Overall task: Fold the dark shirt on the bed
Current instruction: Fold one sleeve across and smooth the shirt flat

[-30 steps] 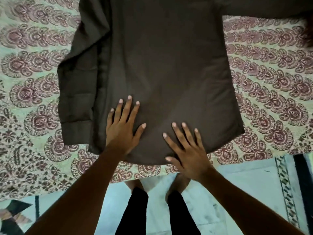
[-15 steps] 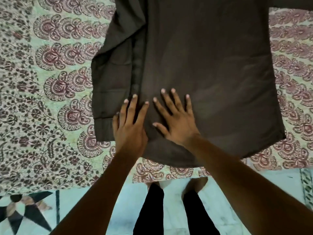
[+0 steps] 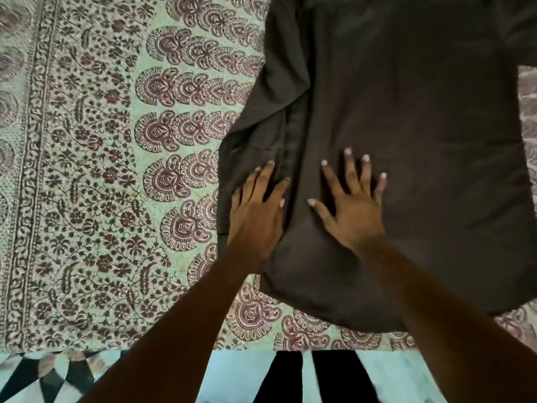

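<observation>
The dark shirt (image 3: 406,126) lies spread flat on the bed, its hem toward me near the bed's front edge. A sleeve (image 3: 252,141) is folded down along the shirt's left side. My left hand (image 3: 255,210) rests flat on that sleeve and the left edge of the body, fingers straight. Beside it, my right hand (image 3: 351,205) presses flat on the lower left part of the shirt's body, fingers spread. The shirt's top and right side run out of the frame.
The bed carries a pale green bedspread (image 3: 101,170) printed with maroon paisley and flower bands. Its front edge runs along the bottom, with a tiled floor (image 3: 232,376) and my dark-trousered legs (image 3: 313,376) below.
Both hands slid leftward across the shirt. The left hand went from the body onto the folded sleeve; the right hand moved from the hem up beside it. The view panned left.
</observation>
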Tool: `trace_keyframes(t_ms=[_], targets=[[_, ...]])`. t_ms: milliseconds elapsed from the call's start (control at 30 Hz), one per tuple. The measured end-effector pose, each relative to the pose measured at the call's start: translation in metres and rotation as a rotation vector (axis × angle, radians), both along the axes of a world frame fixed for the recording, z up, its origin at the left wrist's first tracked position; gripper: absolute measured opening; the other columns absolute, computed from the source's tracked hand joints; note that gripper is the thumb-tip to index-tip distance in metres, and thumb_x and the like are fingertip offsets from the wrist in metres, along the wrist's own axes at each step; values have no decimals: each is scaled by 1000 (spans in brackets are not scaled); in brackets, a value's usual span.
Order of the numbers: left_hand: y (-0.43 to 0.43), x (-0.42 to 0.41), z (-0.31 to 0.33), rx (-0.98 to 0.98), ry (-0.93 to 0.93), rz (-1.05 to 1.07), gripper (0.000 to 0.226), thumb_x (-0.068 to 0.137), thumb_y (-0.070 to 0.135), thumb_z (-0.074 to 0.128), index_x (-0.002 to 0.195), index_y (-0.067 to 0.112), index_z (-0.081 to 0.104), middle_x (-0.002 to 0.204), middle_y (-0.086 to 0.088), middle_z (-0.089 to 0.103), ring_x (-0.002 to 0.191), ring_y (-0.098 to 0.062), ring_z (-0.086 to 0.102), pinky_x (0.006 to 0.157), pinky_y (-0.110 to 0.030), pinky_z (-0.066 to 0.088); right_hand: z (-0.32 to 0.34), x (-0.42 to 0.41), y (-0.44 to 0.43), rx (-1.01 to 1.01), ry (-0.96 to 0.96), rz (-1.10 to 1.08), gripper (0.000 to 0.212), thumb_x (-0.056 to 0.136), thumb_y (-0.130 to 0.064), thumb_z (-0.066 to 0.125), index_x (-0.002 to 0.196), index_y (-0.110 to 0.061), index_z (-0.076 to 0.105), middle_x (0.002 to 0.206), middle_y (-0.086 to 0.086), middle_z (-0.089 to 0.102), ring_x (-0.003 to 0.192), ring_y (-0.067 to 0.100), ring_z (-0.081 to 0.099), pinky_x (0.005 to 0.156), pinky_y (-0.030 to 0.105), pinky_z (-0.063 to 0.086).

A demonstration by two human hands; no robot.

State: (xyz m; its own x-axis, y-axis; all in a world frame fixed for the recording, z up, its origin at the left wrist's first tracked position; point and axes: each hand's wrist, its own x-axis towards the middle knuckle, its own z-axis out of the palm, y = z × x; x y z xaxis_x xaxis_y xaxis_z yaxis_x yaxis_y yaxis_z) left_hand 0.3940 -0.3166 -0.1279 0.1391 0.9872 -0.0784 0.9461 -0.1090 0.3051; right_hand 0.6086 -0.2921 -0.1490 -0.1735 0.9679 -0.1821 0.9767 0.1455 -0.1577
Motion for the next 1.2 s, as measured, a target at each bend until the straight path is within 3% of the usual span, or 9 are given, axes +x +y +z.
trace_keyframes(t_ms=[133,233,367,567,733,900,967,1100,1200], targets=[[54,-2,-4,-7,95,95,42,97,33,48,137,30,59,168,-3,25,152,-31,26,113,-55,33,-10,-21,-39,7,-24,370,89,97,-72,37,164,-17,19,173,8,6,159,35,1,119,69,15],[90,6,2,62,89,169,34,93,29,57,124,19,65,162,-8,37,144,-35,36,110,-56,34,-7,-12,-49,-3,48,533,81,101,-67,38,163,-18,23,172,9,10,160,29,7,122,62,21],[132,24,5,143,42,19,47,89,25,61,135,17,58,163,-8,36,144,-32,34,110,-58,34,0,8,3,58,116,303,74,104,-60,37,163,-17,23,172,9,10,160,28,7,124,58,19],[188,30,4,-18,73,219,71,87,32,65,153,33,37,167,-4,24,150,-35,28,116,-61,26,-8,28,137,18,73,-47,77,101,-65,29,165,-23,17,173,10,-2,159,33,-4,126,61,7],[214,34,3,-103,27,391,67,68,25,68,133,23,51,147,-8,45,134,-35,43,109,-60,32,-16,9,155,-16,39,101,90,98,-69,29,162,-7,21,172,17,5,159,35,0,125,63,8],[250,53,14,-73,-144,532,71,65,40,62,133,23,50,153,-8,38,140,-34,37,110,-61,31,-13,22,139,130,134,267,69,104,-53,38,156,-7,40,168,12,26,157,29,22,122,61,25],[271,56,15,8,-128,401,76,65,39,64,137,22,48,159,-9,33,147,-32,31,112,-61,29,-11,30,168,189,132,121,68,104,-50,37,158,-9,37,169,12,24,158,30,19,125,59,17],[312,70,7,121,97,-199,71,83,51,51,149,25,45,171,2,18,157,-23,18,117,-54,27,-17,48,247,125,73,-197,70,103,-55,30,162,-17,28,171,13,14,158,36,9,125,61,12],[329,73,-13,-16,170,-293,72,96,62,29,161,34,22,173,4,12,158,-20,15,122,-55,21,-22,54,280,35,3,-119,72,102,-57,22,163,-20,21,173,8,8,159,33,1,124,62,3]])
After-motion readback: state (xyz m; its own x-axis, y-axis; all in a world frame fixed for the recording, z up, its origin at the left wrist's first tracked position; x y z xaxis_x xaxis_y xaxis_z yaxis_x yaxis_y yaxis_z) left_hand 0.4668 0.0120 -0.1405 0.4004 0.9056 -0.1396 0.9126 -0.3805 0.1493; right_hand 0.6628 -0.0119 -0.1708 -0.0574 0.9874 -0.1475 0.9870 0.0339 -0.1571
